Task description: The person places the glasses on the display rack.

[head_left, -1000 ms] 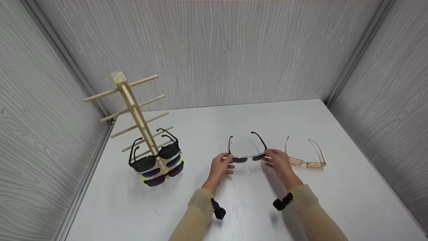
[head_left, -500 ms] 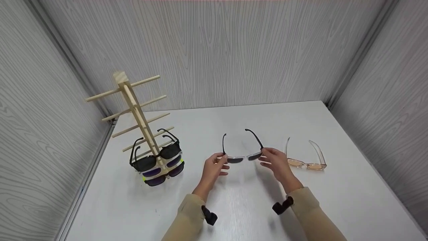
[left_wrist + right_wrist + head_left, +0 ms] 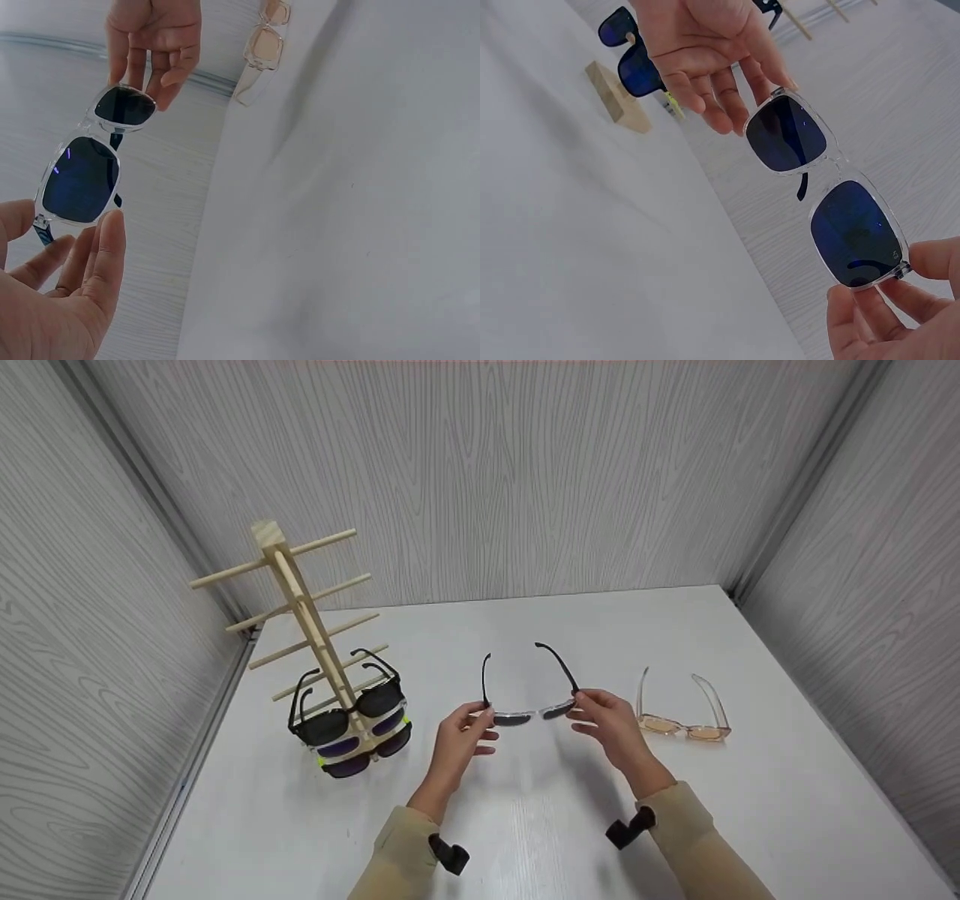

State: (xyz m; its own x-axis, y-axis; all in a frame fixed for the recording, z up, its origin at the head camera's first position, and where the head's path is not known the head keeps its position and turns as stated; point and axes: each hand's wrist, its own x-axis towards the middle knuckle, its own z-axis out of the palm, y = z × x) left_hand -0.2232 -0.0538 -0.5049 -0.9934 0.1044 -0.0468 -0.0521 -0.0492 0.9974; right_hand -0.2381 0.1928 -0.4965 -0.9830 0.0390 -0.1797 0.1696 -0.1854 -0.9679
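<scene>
Between both hands is a pair of sunglasses with a clear frame, dark lenses and black temples spread apart, pointing away from me. My left hand pinches its left hinge corner; my right hand pinches the right one. In the left wrist view the lenses face the camera, with fingertips at each end. The right wrist view also shows the clear frame held at both corners. A shadow below suggests the sunglasses are raised off the table.
A wooden display rack stands at left, its upper pegs bare. Several sunglasses hang on its lower pegs. Clear-framed glasses with orange lenses lie on the white table at right. Grey wood-grain panels enclose the back and sides.
Both hands have carried the sunglasses leftward, towards the rack, and the pair has tilted slightly. The rack and the orange-lensed glasses have stayed in place.
</scene>
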